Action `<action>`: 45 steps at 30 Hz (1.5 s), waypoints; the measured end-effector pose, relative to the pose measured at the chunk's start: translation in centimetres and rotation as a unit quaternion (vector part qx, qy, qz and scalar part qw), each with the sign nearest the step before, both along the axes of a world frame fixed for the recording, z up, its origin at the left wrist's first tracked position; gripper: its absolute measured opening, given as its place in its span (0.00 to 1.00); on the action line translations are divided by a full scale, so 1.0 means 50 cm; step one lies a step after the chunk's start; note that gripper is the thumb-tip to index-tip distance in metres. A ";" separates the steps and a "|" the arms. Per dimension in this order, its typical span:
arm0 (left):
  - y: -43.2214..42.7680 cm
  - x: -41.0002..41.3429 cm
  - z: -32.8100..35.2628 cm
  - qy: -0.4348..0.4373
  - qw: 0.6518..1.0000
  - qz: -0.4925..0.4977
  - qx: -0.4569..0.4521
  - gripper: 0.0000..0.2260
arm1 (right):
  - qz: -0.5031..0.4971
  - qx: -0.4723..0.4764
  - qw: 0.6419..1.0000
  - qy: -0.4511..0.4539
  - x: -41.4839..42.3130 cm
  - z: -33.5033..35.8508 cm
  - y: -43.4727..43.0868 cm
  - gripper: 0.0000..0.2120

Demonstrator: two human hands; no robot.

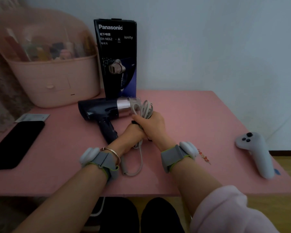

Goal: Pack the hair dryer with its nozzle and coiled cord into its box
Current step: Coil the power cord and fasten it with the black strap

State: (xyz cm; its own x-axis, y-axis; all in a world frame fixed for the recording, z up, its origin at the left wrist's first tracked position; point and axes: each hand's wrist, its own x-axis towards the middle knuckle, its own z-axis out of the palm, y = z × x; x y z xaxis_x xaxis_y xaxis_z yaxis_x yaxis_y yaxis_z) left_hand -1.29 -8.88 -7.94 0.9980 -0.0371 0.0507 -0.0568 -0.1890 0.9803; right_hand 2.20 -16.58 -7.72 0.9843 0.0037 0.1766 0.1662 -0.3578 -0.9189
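A dark blue hair dryer [101,110] lies on its side on the pink table [200,125], its silver front end and clear nozzle [135,102] pointing right. Behind it the black Panasonic box [118,58] stands upright against the wall. My right hand [151,126] grips a bundle of coiled grey cord [145,108] just right of the nozzle. Pressed against it from the left, my left hand [130,137] pinches the cord near a dark strap. A loose loop of cord [138,165] trails toward the table's front edge.
A pink storage basket [57,81] full of cosmetics stands at the back left. A black phone [15,143] and a small packet [32,117] lie at the left. At the right edge rests a white handheld controller [257,153]. Both wrists wear grey strapped trackers.
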 end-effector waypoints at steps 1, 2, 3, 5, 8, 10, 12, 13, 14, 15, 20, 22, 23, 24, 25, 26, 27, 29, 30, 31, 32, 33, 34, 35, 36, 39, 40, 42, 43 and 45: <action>0.000 0.000 0.000 0.002 1.000 -0.001 0.008 0.19 | -0.005 -0.003 1.000 -0.004 0.001 -0.004 0.000 0.10; -0.001 0.001 0.001 -0.001 1.000 0.000 0.008 0.18 | -0.009 -0.007 1.000 -0.007 0.001 -0.006 -0.002 0.09; -0.001 -0.001 0.002 -0.005 1.000 0.001 0.003 0.18 | -0.010 -0.009 1.000 -0.006 0.002 -0.008 -0.002 0.09; -0.001 -0.003 0.001 -0.006 1.000 -0.006 -0.008 0.17 | -0.007 0.005 1.000 0.001 0.005 -0.008 -0.005 0.08; 0.010 -0.001 -0.006 0.012 0.999 -0.029 -0.033 0.13 | -0.002 0.059 0.998 0.016 0.007 -0.012 -0.013 0.16; 0.016 0.003 -0.011 0.026 0.997 -0.053 -0.050 0.11 | -0.005 0.089 0.996 0.029 0.009 -0.016 -0.020 0.18; 0.020 0.005 -0.012 0.039 0.994 -0.076 -0.065 0.10 | -0.004 0.109 0.993 0.040 0.009 -0.015 -0.024 0.17; 0.021 0.004 -0.010 0.049 0.992 -0.089 -0.076 0.09 | -0.001 0.118 0.992 0.043 0.010 -0.015 -0.025 0.17; 0.023 0.004 -0.009 0.061 0.989 -0.101 -0.094 0.08 | 0.002 0.128 0.991 0.045 0.010 -0.014 -0.026 0.17; 0.024 0.003 -0.006 0.077 0.983 -0.112 -0.120 0.07 | 0.004 0.136 0.990 0.046 0.011 -0.014 -0.026 0.16; 0.029 0.005 -0.005 0.165 0.954 -0.139 -0.208 0.14 | 0.008 0.183 0.981 0.067 0.011 -0.015 -0.031 0.14; 0.027 0.005 -0.007 0.161 0.958 -0.121 -0.203 0.16 | 0.013 0.199 0.977 0.074 0.010 -0.018 -0.032 0.15; 0.026 0.005 -0.008 0.151 0.963 -0.112 -0.196 0.16 | 0.015 0.209 0.975 0.076 0.010 -0.019 -0.032 0.15; 0.024 0.004 -0.009 0.142 0.966 -0.104 -0.188 0.16 | 0.018 0.217 0.973 0.077 0.009 -0.020 -0.031 0.15; 0.022 0.003 -0.011 0.135 0.969 -0.096 -0.183 0.15 | 0.020 0.224 0.971 0.078 0.008 -0.020 -0.032 0.15; 0.021 0.002 -0.012 0.130 0.971 -0.087 -0.181 0.15 | 0.023 0.227 0.970 0.081 0.007 -0.019 -0.032 0.15; 0.019 0.002 -0.013 0.125 0.972 -0.078 -0.183 0.15 | 0.026 0.229 0.970 0.083 0.007 -0.018 -0.032 0.14; 0.017 0.003 -0.014 0.121 0.972 -0.063 -0.192 0.14 | 0.027 0.224 0.971 0.082 0.007 -0.016 -0.034 0.13; 0.016 0.003 -0.013 0.123 0.971 -0.060 -0.196 0.13 | 0.029 0.221 0.972 0.080 0.007 -0.015 -0.034 0.14; 0.016 0.004 -0.013 0.126 0.970 -0.058 -0.199 0.13 | 0.034 0.218 0.972 0.081 0.006 -0.015 -0.036 0.14; 0.015 0.004 -0.011 0.130 0.969 -0.058 -0.202 0.12 | 0.040 0.217 0.972 0.083 0.005 -0.013 -0.037 0.14; 0.015 0.003 -0.010 0.131 0.968 -0.058 -0.204 0.12 | 0.052 0.217 0.971 0.085 0.005 -0.012 -0.039 0.14; 0.016 0.002 -0.008 0.130 0.968 -0.057 -0.206 0.12 | 0.071 0.213 0.971 0.087 0.005 -0.010 -0.042 0.15; 0.017 0.002 -0.008 0.125 0.968 -0.056 -0.209 0.12 | 0.094 0.199 0.972 0.087 0.007 -0.009 -0.047 0.16; 0.019 0.001 -0.007 0.119 0.969 -0.055 -0.211 0.12 | 0.122 0.180 0.972 0.090 0.009 -0.006 -0.053 0.17; 0.028 0.000 -0.008 0.104 0.967 -0.044 -0.230 0.11 | 0.223 0.184 0.948 0.137 0.022 -0.004 -0.084 0.16; 0.030 0.000 -0.008 0.101 0.965 -0.041 -0.237 0.11 | 0.253 0.195 0.935 0.153 0.026 -0.004 -0.097 0.14; 0.032 0.000 -0.007 0.094 0.962 -0.039 -0.252 0.12 | 0.284 0.186 0.927 0.162 0.033 -0.007 -0.126 0.11; 0.033 0.000 -0.007 0.090 0.961 -0.040 -0.258 0.12 | 0.289 0.177 0.927 0.162 0.037 -0.009 -0.141 0.10; 0.033 -0.002 -0.006 0.085 0.960 -0.047 -0.264 0.12 | 0.294 0.159 0.927 0.167 0.039 -0.006 -0.165 0.08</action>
